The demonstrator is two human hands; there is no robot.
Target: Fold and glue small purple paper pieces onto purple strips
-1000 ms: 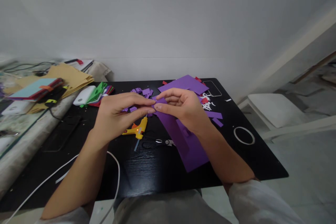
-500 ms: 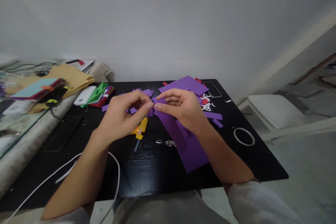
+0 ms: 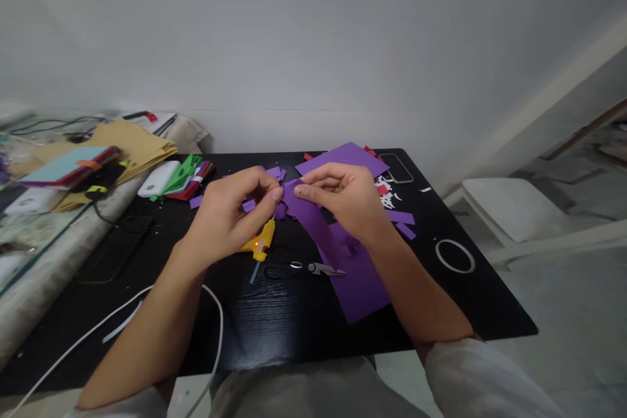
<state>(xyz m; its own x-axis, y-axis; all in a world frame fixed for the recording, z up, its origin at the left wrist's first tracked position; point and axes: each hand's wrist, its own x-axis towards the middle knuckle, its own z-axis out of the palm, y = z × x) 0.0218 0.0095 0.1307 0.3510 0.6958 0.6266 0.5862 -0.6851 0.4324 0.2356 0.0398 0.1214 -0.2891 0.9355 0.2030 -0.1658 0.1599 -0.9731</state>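
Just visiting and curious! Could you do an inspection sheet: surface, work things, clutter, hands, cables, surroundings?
Surface: black tabletop, shiny near the front edge.
Work things: purple strip, slanting down from the right hand; yellow glue gun, small light glowing; scissors lying nearby.
Clutter: small purple pieces around the left hand; white scraps farther right.
Hands: right hand pinches the strip; left hand close to its end, grip unclear.
Cables: white cable across the tabletop's front left.
Surroundings: grey wall behind, white seat to the right.

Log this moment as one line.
right hand: pinching purple strip | left hand: at strip's end, grip unclear | table: yellow glue gun
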